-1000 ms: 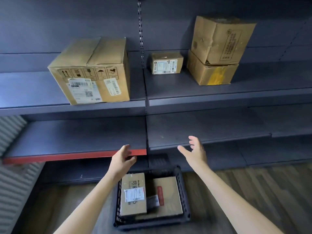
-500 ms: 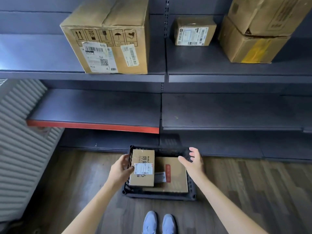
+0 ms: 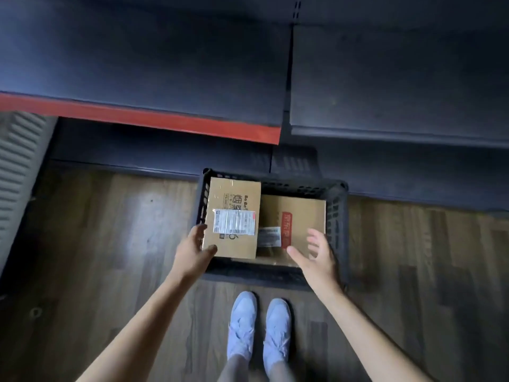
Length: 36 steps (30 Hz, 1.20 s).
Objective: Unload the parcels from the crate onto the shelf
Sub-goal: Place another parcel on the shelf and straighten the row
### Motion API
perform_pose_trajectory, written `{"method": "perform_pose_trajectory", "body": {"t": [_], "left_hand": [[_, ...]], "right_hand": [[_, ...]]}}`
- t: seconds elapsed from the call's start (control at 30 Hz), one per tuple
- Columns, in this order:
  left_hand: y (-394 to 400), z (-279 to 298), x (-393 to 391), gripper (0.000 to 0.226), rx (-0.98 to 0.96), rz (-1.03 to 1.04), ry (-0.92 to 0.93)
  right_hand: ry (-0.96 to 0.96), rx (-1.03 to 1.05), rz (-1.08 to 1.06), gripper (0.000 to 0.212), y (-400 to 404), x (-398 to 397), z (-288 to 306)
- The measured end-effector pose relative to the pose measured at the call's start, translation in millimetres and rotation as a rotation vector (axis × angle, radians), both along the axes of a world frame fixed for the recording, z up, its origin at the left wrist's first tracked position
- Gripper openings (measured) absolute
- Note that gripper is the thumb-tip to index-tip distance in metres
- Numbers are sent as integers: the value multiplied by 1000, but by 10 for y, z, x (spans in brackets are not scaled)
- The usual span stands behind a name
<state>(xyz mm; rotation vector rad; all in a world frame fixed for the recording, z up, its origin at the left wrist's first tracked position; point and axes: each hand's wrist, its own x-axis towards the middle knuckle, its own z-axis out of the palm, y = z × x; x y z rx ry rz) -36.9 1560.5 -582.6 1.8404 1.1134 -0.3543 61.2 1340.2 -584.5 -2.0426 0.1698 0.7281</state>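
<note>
Fingers (image 3: 199,233) of the left hand (image 3: 192,253) curl round the near left corner of the top parcel (image 3: 232,219), thumb on the lid, the rest down its left side: a grip closing on the box, though whether it bears any weight yet cannot be told. The right hand (image 3: 316,256) hangs spread wide over the lower parcel (image 3: 298,216), touching nothing, probably placed to catch the top parcel's right edge so the lift is shared by 2 hands.

Both parcels sit in the crate (image 3: 337,216), which stands on the floor (image 3: 110,244) just near of the shelf (image 3: 143,64). The top parcel lies left, overlapping the flatter one under it, so it has to come out first. The shelf's boards, far of the crate, are bare where seen. The person's shoes (image 3: 259,326) stand just near of the crate, suggesting a straight bend down.
</note>
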Motion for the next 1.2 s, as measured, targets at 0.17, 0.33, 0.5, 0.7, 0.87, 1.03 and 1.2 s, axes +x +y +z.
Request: {"method": "perform_pose_trajectory", "body": {"t": [0.17,0.33,0.5,0.7,0.87,1.03,1.2], "left_hand": [[158,-911,-30,59,44,43,19],[179,-1539,-110,56,42,21,40],[122,-1931,-141,60,134,-29,55],[108,-2078,-69,37,37,103,130],[-43,-1940,-68,34,17,94,71],[-230,-1517,-92,34,-18,131,-34],[-399,-755,-69,32,9,121,-161]], "right_hand": [[48,9,28,57,200,-5,-944],[67,-1,59,60,451,-26,-1688],[140,41,51,68,649,-112,-2188],[350,65,66,95,748,-235,-2488],[354,85,-35,102,720,-292,-2396],[278,188,-113,76,532,-296,-1971],[199,203,-167,86,390,-287,-1214]]}}
